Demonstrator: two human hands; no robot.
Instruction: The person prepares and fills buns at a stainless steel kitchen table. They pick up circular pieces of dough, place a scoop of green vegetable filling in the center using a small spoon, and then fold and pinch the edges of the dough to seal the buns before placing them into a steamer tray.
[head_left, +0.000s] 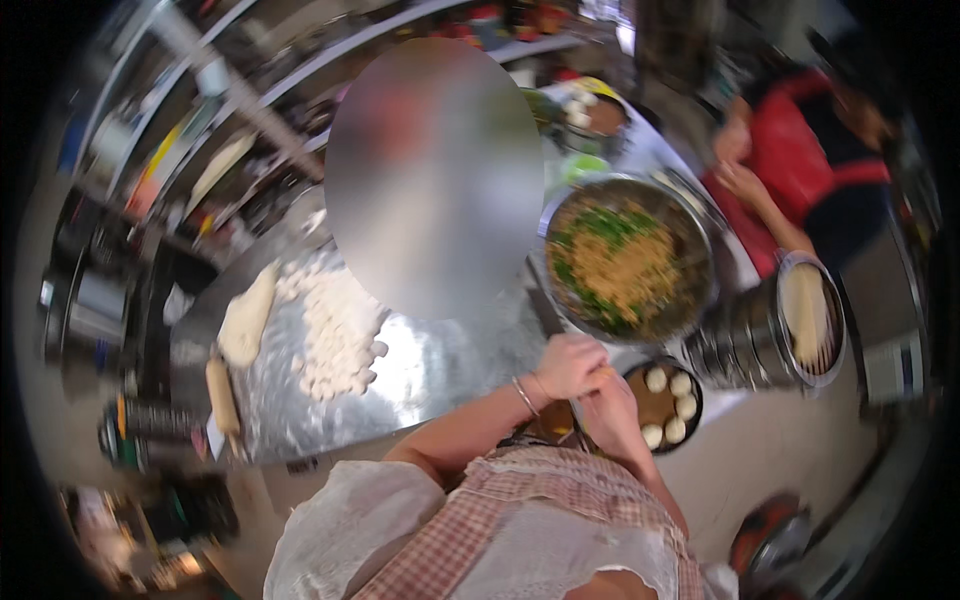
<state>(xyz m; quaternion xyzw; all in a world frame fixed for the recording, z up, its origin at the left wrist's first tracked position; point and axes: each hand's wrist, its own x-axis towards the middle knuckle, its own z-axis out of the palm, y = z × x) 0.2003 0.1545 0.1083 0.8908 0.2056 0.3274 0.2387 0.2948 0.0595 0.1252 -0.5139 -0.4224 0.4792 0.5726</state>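
Observation:
My left hand (571, 366), with a bangle on its wrist, is pressed against my right hand (611, 412) close before my body. The fingers are folded together; whether something small lies between them is hidden. Just right of my right hand is a round dark pan (700, 405), with several white filled-dough balls (684, 407) along its edge. Beyond my hands stands a large steel bowl (707, 240) of minced filling (619, 262) with chopped greens. A dark flat blade-like tool (544, 304) lies against the bowl's left side.
Floured dough pieces (341, 337) cover part of the steel table (450, 382). Left of them are a dough slab (247, 319) and a wooden rolling pin (223, 397). Stacked steamers (739, 337) stand right. A person in a red apron (787, 142) is beyond. A blurred oval hides the table's far part.

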